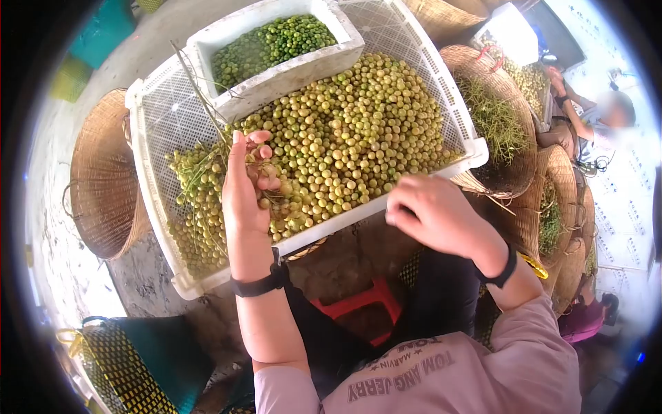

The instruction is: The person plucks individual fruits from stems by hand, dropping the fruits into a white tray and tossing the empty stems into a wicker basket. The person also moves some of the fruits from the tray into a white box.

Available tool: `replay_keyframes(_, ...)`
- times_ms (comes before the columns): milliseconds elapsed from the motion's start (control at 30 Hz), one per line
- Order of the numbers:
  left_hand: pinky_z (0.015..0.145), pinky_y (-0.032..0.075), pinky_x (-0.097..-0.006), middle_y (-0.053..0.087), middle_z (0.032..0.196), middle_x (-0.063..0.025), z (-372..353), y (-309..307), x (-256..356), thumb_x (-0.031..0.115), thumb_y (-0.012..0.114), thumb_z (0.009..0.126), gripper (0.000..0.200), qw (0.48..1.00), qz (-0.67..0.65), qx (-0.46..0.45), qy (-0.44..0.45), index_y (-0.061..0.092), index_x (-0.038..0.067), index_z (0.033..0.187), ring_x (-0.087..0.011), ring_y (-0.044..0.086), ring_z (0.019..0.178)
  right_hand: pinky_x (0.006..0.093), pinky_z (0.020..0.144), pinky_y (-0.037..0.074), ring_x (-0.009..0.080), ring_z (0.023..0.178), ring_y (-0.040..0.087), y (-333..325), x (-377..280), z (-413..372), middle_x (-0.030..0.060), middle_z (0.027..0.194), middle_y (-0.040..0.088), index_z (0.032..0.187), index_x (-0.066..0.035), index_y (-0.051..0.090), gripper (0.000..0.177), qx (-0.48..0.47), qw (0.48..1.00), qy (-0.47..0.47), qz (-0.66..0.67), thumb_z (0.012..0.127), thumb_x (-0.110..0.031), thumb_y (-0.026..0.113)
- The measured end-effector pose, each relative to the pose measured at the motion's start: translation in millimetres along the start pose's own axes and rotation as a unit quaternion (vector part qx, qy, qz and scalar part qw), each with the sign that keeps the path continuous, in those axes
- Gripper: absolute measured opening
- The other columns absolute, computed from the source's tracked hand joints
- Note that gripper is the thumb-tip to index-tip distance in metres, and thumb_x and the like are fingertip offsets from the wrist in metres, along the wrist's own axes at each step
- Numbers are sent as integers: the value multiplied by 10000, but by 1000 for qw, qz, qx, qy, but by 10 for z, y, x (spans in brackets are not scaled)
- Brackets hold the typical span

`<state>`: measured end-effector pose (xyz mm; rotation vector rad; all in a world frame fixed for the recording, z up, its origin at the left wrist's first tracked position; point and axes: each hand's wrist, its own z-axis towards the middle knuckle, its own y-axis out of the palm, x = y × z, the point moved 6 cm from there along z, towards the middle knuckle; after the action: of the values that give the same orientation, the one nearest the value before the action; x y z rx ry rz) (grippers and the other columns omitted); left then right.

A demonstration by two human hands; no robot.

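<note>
My left hand [247, 183] is over the left part of a white perforated plastic tray [153, 134]. Its fingers curl loosely round a bunch of small round fruits on thin stems, partly hidden by the palm. Loose yellow-green fruits [358, 131] are heaped in the tray. Left of that hand lie fruits still on their stems [196, 169], and a long bare twig [196, 86] slants up behind it. My right hand [434, 212] is above the tray's near rim, fingers curled inward, its back toward me; anything inside it is hidden.
A white foam box [276, 76] of greener fruits [293, 38] sits on the tray's far side. Woven baskets stand at left [103, 179] and right [507, 131], the right one holding stems. A red stool [358, 303] is below. Another person [586, 124] works at far right.
</note>
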<state>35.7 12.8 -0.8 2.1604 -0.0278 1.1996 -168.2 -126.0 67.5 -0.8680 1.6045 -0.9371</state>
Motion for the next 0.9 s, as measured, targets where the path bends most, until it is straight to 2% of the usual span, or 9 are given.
replay_keyframes(33,470,318,-179,522,811,15,20,-12,-15,406,530,961,392,1000,-14,-4,-1,596,42,1090,-19,354,523,389,677,490,270,721,602,5,98,115,77,734,557,753,-61,571,137,77,997,-8,14,855,-145,607)
replay_keyframes(133,462,327,-180,527,832,14,31,-13,-48,390,530,960,374,1000,-29,-4,-1,602,42,1074,-26,368,526,400,783,470,302,864,594,326,458,507,96,863,595,971,-55,638,128,120,992,27,28,874,-93,563)
replay_keyframes(267,499,405,-177,475,927,3,20,16,-13,419,479,969,399,999,43,-2,18,664,71,1028,-36,411,591,399,879,454,296,1016,575,729,693,931,121,1017,612,1096,-53,633,232,36,995,6,89,885,-55,539)
replay_keyframes(333,488,391,-166,464,906,12,3,77,14,415,470,972,418,999,38,-2,30,660,68,1104,-32,416,616,395,947,430,281,1126,535,461,815,1047,127,1153,592,1145,-62,621,274,222,973,7,57,893,-26,518)
replay_keyframes(400,471,347,-162,478,859,39,-13,123,5,399,461,979,442,999,25,-13,25,600,37,1192,-27,397,619,364,946,441,252,1098,562,308,811,1037,118,1173,595,1139,-56,620,251,267,963,12,45,911,-33,519)
replay_keyframes(467,455,304,-158,493,811,66,-4,160,-6,383,451,987,485,999,13,-25,22,541,7,1280,-23,378,623,364,848,476,274,958,609,171,724,995,125,1093,608,1063,-43,634,181,248,941,71,220,913,-98,549)
replay_keyframes(533,456,290,-154,485,802,74,1,234,-34,389,438,989,506,997,-10,-81,10,512,7,1312,-25,367,613,301,675,467,179,737,592,110,487,970,83,910,623,934,-19,648,142,266,928,28,261,900,-153,622)
replay_keyframes(633,483,302,-162,472,840,63,-37,304,-76,428,417,987,519,996,5,-84,-1,528,42,1315,-32,398,655,275,633,446,139,709,562,114,179,935,58,825,602,821,-4,642,196,254,900,-16,355,897,-185,649)
replay_keyframes(900,598,422,-173,517,899,43,-24,441,-256,472,382,985,553,995,51,-82,9,500,83,1359,-46,500,752,260,617,424,111,666,512,400,-25,1042,23,838,557,893,-37,624,155,155,861,7,484,878,-185,667)
